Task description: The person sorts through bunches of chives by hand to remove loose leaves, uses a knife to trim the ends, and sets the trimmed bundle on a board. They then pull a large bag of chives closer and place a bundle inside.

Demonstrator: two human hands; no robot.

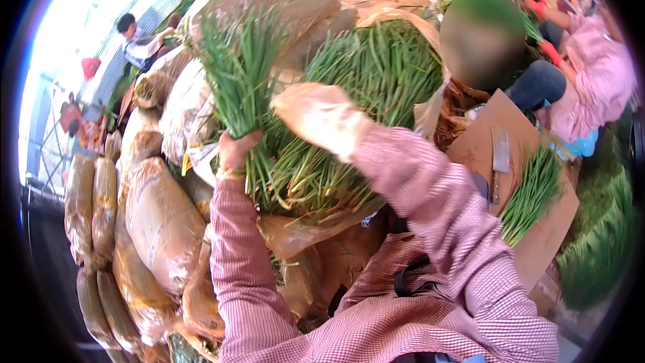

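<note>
My left hand (238, 150) is closed round the lower end of a bunch of chives (240, 70), which stands upright with its green tips up. Just right of it, my right hand (319, 117) is raised over a large heap of chives (379, 70). It is pale and smeared by motion, perhaps covered by a glove or plastic, so its fingers cannot be made out. The heap lies in an open plastic sack (299, 232), pale stalk ends towards me.
At right, a brown board (463, 151) bears a cleaver (500, 161) and a small bunch of chives (531, 195). A co-worker in red gloves (549, 52) sits beyond it. Stuffed plastic sacks (164, 218) crowd the left. Other people sit at far left.
</note>
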